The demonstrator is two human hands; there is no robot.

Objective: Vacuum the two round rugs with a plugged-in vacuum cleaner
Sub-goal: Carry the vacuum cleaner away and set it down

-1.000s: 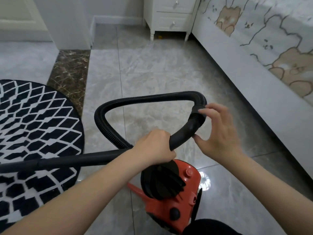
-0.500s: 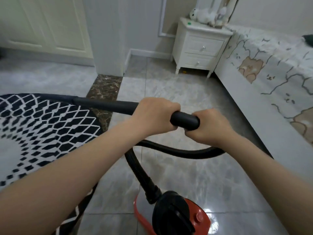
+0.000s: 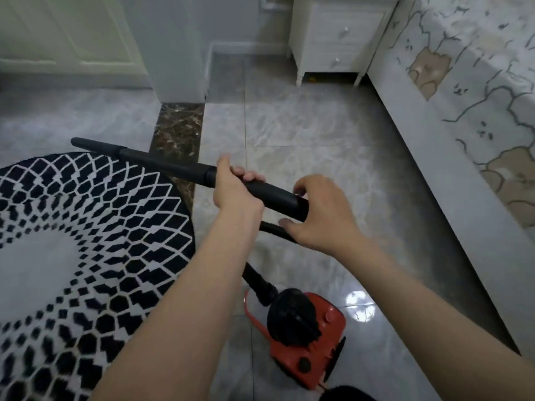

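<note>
Mid-frame, my left hand grips the black vacuum wand; my right hand curls loosely round its rear end. The red vacuum cleaner sits bottom center, the round rug at left.

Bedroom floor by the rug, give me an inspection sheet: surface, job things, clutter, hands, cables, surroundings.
Surface: glossy grey tile floor, dark marble strip.
Job's things: black vacuum wand over the round black-and-white rug; red vacuum body on the tiles, hose attached.
Clutter: nothing seen.
Hands: left hand grips the wand; right hand curls loosely at its end.
Cables: nothing seen.
Surroundings: white nightstand, bed.
</note>
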